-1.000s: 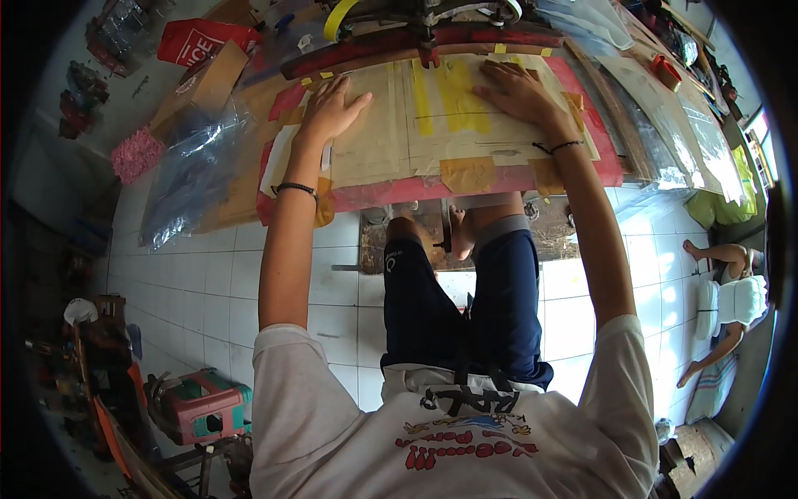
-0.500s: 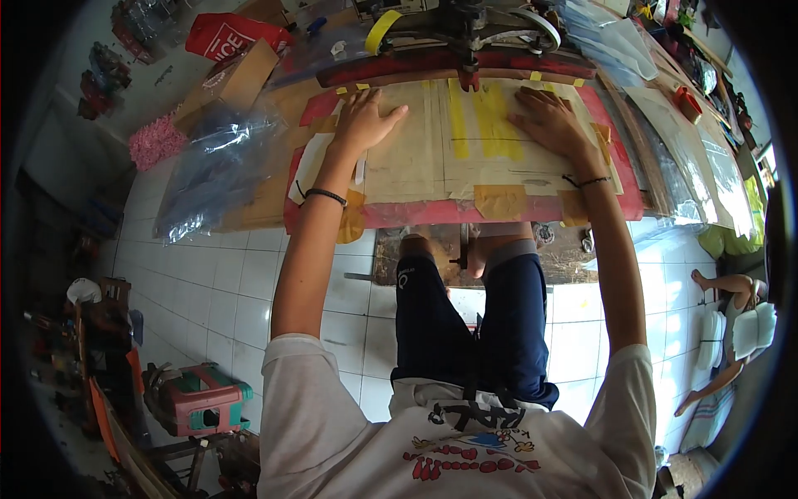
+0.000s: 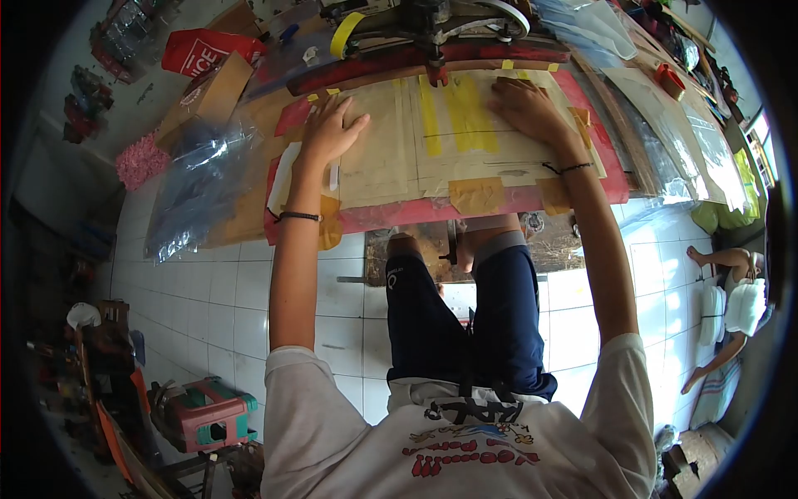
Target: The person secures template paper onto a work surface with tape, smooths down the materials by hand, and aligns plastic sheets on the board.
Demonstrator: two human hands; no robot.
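My left hand (image 3: 331,133) lies palm down with fingers spread on the upper left part of a flat, taped board (image 3: 386,141). Flat on the board's upper right part, my right hand (image 3: 532,110) has its fingers stretched out. Neither hand grips anything. Yellow strips (image 3: 470,116) run between the hands. Brown tape (image 3: 475,196) crosses the red-pink front border. Just beyond the fingers, a long red bar (image 3: 357,68) with a dark metal mechanism (image 3: 432,25) spans the board's far edge.
Clear plastic (image 3: 195,187) and a cardboard box (image 3: 218,91) are at the left, near a red bag (image 3: 204,51). A red tape roll (image 3: 670,81) is at the right. Another person (image 3: 736,274) is at the far right. A red-green stool (image 3: 212,416) stands lower left.
The whole view shifts right and down, then partly back as the camera moves. Both hands stay flat on the board, in nearly the same places.
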